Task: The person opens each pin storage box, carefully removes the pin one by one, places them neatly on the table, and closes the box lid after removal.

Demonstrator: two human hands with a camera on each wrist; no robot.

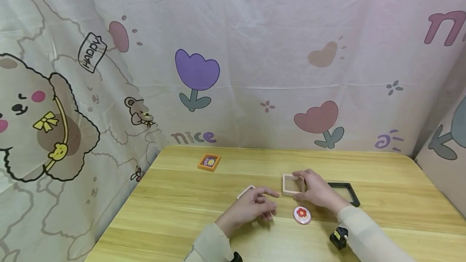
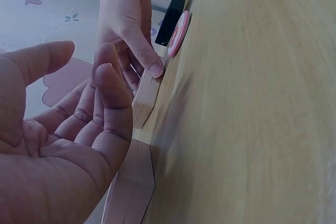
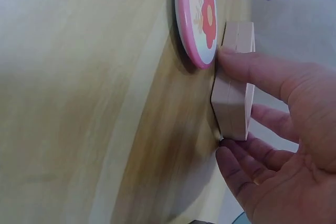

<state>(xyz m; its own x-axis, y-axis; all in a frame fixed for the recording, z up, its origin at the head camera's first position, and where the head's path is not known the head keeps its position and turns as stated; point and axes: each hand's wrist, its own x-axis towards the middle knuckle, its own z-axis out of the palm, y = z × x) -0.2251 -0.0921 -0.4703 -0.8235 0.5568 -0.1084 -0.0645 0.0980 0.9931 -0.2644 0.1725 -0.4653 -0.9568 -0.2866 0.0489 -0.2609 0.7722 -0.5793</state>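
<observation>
My right hand (image 1: 320, 192) holds a pale square frame (image 1: 286, 186) lying on the table, thumb on its near side and fingers at its far edge. In the right wrist view the thumb presses the side wall of this two-layer frame (image 3: 231, 95). My left hand (image 1: 251, 207) hovers over the table with loosely bent fingers and nothing in them. Beneath and behind it lies a second pale frame (image 2: 134, 182), mostly covered by the hand in the head view. A round pink-rimmed badge (image 1: 302, 215) with a red flower lies just in front of the right hand.
A black square frame (image 1: 352, 194) lies to the right, partly behind the right wrist. Far back on the left, an orange frame (image 1: 207, 168) has a purple and yellow piece inside. A printed curtain (image 1: 247, 108) hangs behind the wooden table (image 1: 164, 213).
</observation>
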